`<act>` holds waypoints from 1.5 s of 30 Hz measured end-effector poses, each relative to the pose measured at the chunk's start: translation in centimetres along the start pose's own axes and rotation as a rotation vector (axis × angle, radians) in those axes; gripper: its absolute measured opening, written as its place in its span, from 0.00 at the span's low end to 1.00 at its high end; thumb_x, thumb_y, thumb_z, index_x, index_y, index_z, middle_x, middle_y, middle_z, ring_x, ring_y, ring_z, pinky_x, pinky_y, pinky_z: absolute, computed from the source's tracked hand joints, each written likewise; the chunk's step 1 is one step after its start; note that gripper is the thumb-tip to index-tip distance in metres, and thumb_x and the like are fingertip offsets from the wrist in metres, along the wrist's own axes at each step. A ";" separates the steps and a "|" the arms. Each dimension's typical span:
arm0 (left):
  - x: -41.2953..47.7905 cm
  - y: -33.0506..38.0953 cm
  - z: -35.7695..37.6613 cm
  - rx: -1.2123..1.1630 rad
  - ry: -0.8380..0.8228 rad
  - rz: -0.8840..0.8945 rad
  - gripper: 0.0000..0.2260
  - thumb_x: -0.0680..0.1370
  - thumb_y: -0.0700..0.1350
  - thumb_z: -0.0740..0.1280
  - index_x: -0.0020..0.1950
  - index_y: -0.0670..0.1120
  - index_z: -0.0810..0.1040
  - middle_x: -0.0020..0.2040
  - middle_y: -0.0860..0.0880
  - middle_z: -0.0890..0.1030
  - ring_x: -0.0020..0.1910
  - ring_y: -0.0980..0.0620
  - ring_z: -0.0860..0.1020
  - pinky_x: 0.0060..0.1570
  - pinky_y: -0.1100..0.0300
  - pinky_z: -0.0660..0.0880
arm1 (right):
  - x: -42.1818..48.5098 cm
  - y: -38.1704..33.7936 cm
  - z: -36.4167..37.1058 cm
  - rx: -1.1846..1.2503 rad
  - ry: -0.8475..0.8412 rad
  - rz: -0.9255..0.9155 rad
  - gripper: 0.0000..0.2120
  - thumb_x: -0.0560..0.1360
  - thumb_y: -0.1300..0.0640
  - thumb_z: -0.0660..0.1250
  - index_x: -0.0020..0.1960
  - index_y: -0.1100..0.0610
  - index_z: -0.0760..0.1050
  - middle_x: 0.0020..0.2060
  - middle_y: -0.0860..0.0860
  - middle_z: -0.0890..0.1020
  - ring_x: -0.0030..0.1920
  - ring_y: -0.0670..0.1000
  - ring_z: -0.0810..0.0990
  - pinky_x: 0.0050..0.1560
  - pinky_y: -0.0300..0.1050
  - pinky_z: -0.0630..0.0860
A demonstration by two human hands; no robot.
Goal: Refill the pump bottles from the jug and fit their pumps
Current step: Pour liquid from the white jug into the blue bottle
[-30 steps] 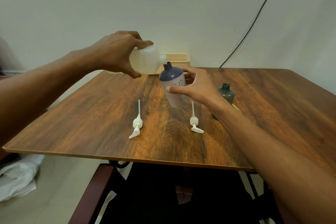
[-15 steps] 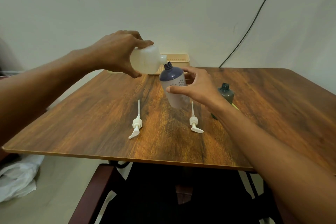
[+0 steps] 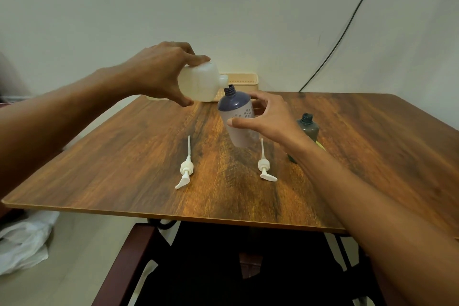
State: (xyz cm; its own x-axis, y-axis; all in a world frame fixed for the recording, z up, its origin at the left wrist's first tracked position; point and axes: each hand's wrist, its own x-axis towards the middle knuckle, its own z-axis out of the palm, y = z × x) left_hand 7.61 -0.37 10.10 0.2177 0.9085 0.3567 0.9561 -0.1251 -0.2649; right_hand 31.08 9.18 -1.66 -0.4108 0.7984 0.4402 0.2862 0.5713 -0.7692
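What matters here is how the jug's (image 3: 198, 82) spout sits against the open neck of the purple bottle (image 3: 238, 119). We have the jug in our left hand (image 3: 161, 74), fingers closed over its top and thumb under it, tipped onto its side so its long axis runs roughly level, left to right, with the spout just above and a touch left of the neck. Our right hand (image 3: 268, 122) wraps the bottle's middle in a loose curl, thumb across the front and fingers round the back, and holds it raised off the table (image 3: 372, 131), leaning so the neck tilts up and left toward the spout. Whether spout and neck touch, or whether liquid is running, we cannot tell

The bottle is dark purple at the shoulder, pale lilac below, with a white flower print and a threaded, uncapped neck. The jug is cloudy white plastic with pale contents

We judge the pour into this first bottle to be under way or about to start. The dark grey bottle (image 3: 309, 126) stands open just behind our right wrist, and the left pump (image 3: 186, 171) and right pump (image 3: 264, 166) lie flat on the table, tubes pointing away, with the right pump nearer our right hand
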 end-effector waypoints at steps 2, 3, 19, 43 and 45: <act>0.0 0.0 0.0 0.003 -0.002 -0.002 0.46 0.67 0.58 0.82 0.81 0.52 0.67 0.65 0.45 0.77 0.62 0.43 0.75 0.57 0.44 0.78 | 0.0 0.0 0.0 0.003 -0.003 0.002 0.36 0.68 0.46 0.86 0.73 0.52 0.79 0.62 0.49 0.85 0.60 0.48 0.84 0.58 0.43 0.82; 0.0 0.0 0.0 0.005 0.001 -0.003 0.46 0.67 0.59 0.82 0.81 0.52 0.67 0.65 0.45 0.77 0.62 0.43 0.75 0.57 0.44 0.78 | 0.0 0.0 0.0 0.007 -0.004 0.004 0.36 0.68 0.46 0.86 0.73 0.52 0.79 0.62 0.48 0.85 0.60 0.48 0.84 0.58 0.43 0.82; 0.0 0.0 0.0 0.000 0.003 -0.004 0.46 0.67 0.58 0.82 0.81 0.52 0.66 0.65 0.45 0.77 0.63 0.43 0.75 0.57 0.45 0.77 | -0.1 -0.2 0.0 0.008 -0.006 0.002 0.36 0.68 0.47 0.86 0.73 0.53 0.79 0.62 0.49 0.85 0.60 0.48 0.84 0.57 0.41 0.81; 0.2 -0.1 0.1 0.019 0.014 0.009 0.46 0.66 0.59 0.82 0.81 0.53 0.67 0.64 0.45 0.77 0.61 0.43 0.75 0.54 0.47 0.77 | -0.1 0.2 0.1 -0.007 0.003 -0.001 0.36 0.68 0.45 0.86 0.72 0.50 0.79 0.58 0.44 0.84 0.55 0.38 0.81 0.50 0.33 0.76; 0.2 0.0 0.2 0.016 0.015 0.009 0.46 0.66 0.59 0.82 0.81 0.53 0.67 0.64 0.45 0.77 0.61 0.43 0.75 0.54 0.48 0.76 | -0.2 0.3 0.1 -0.007 0.002 -0.002 0.36 0.68 0.45 0.85 0.72 0.50 0.79 0.60 0.45 0.84 0.57 0.42 0.82 0.51 0.34 0.77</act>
State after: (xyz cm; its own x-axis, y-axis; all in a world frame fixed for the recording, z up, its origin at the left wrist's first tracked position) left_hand 7.59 -0.13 10.03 0.2297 0.9010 0.3679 0.9508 -0.1271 -0.2825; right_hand 31.09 9.18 -1.99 -0.4096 0.7975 0.4431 0.2911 0.5745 -0.7650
